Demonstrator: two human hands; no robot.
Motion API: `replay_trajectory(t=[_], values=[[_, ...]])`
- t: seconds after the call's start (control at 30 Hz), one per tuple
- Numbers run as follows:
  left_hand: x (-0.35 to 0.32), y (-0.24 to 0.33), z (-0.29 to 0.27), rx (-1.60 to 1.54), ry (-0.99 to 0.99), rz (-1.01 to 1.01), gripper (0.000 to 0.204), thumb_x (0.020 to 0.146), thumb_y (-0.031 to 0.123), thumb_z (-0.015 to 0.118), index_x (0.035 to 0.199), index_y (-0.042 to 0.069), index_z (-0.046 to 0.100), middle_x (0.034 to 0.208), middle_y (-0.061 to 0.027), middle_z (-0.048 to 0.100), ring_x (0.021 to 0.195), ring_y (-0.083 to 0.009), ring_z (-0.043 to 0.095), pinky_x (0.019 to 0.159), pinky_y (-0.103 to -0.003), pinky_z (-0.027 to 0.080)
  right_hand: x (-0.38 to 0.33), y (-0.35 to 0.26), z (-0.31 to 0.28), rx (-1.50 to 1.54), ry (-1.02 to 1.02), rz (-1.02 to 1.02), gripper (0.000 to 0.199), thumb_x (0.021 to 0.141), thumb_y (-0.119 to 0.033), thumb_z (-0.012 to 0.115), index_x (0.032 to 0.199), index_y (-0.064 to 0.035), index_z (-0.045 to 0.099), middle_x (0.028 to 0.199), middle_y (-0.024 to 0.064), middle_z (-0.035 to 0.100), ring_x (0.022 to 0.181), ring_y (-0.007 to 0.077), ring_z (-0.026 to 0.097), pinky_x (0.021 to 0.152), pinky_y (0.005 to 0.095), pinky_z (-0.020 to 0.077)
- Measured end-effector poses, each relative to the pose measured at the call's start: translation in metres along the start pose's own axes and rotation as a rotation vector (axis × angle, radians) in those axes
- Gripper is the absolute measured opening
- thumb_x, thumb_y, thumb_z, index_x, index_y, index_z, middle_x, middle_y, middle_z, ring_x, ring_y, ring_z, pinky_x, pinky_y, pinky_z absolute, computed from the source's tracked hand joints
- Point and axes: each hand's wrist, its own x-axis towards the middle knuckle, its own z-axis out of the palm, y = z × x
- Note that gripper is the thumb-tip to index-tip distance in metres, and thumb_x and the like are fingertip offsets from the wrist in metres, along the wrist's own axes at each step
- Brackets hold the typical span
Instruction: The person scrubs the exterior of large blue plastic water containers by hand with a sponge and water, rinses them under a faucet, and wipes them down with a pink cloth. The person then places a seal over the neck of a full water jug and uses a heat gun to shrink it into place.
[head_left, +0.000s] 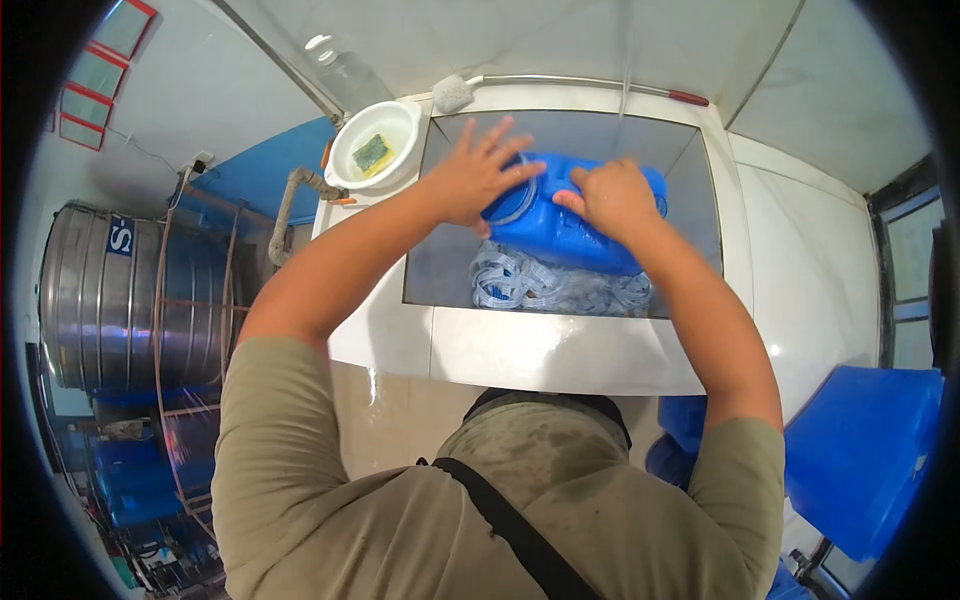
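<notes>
Left hand (470, 178): grip spread wide, fingers flat against the blue jug (560, 235). Right hand (612, 198): grip curled closed over the jug's top. Jug lies in the white basin (560, 350), above clear bottles (530, 285). Nearby white bowl (398, 130) holds a sponge (372, 153).

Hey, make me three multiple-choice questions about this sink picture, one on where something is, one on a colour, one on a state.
1. Where does the sponge lie?
A. In the white bowl
B. On the floor
C. On the steel tank

2. What colour is the container in the sink?
A. Red
B. Blue
C. Yellow

3. How is the left hand set?
A. Fingers spread on the container
B. Closed round the brush
C. Hanging at the side

Answers: 1 A, the sponge sits inside the bowl by the sink's corner. 2 B, its body is plainly blue. 3 A, the fingers fan out over its end, beside the right hand.
</notes>
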Motion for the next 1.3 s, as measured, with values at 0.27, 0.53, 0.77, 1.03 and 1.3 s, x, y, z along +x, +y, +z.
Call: replay_trajectory(t=[0.27,0.53,0.77,1.03,1.3], values=[[-0.044,0.037,0.012,-0.74,0.111,-0.749,0.119,0.056,0.051,0.087,0.147,-0.002,0.031,0.137,-0.0317,0.042,0.129,-0.0452,0.044,0.11,-0.046,0.04,-0.008,-0.007,0.016,0.044,0.069,-0.082,0.05,0.092,-0.057,0.054,0.094,-0.0088,0.069,0.077,0.0141,0.069,0.082,0.032,0.066,0.083,0.0438,0.0464],[-0.168,0.088,0.077,-0.117,-0.109,-0.815,0.114,0.069,0.052,0.084,0.155,0.009,0.022,0.149,-0.0338,0.026,0.125,-0.0488,0.049,0.101,-0.048,0.048,0.007,0.038,0.005,0.148,0.051,0.213,0.054,0.094,-0.059,0.052,0.101,-0.0088,0.071,0.087,0.0153,0.073,0.085,0.0346,0.069,0.08,0.0472,0.0495],[0.024,0.041,0.006,-0.446,0.168,-0.57,0.032,0.091,0.037,0.062,0.096,0.006,0.056,0.094,-0.0181,0.069,0.086,-0.0376,0.067,0.074,-0.051,0.051,0.0,0.065,0.01,0.183,0.091,0.52,0.054,0.097,-0.057,0.05,0.101,-0.0068,0.07,0.091,0.0171,0.073,0.09,0.0371,0.07,0.079,0.05,0.0529],[0.274,0.013,0.014,-1.155,0.043,-0.686,0.037,0.089,0.026,0.063,0.109,-0.005,0.061,0.116,-0.019,0.066,0.107,-0.0321,0.063,0.085,-0.045,0.053,-0.026,0.032,0.016,0.129,0.082,0.652,0.043,0.102,-0.043,0.046,0.103,-0.0044,0.064,0.094,0.0169,0.073,0.087,0.0338,0.072,0.081,0.0499,0.0511],[0.293,-0.038,0.051,-1.183,-0.17,-0.457,0.038,0.087,0.027,0.067,0.106,-0.006,0.067,0.103,-0.0155,0.07,0.09,-0.0283,0.068,0.082,-0.042,0.056,-0.026,0.047,0.016,0.131,0.151,0.61,0.04,0.102,-0.042,0.047,0.104,-0.0053,0.063,0.094,0.0151,0.073,0.086,0.033,0.072,0.083,0.0501,0.049]])
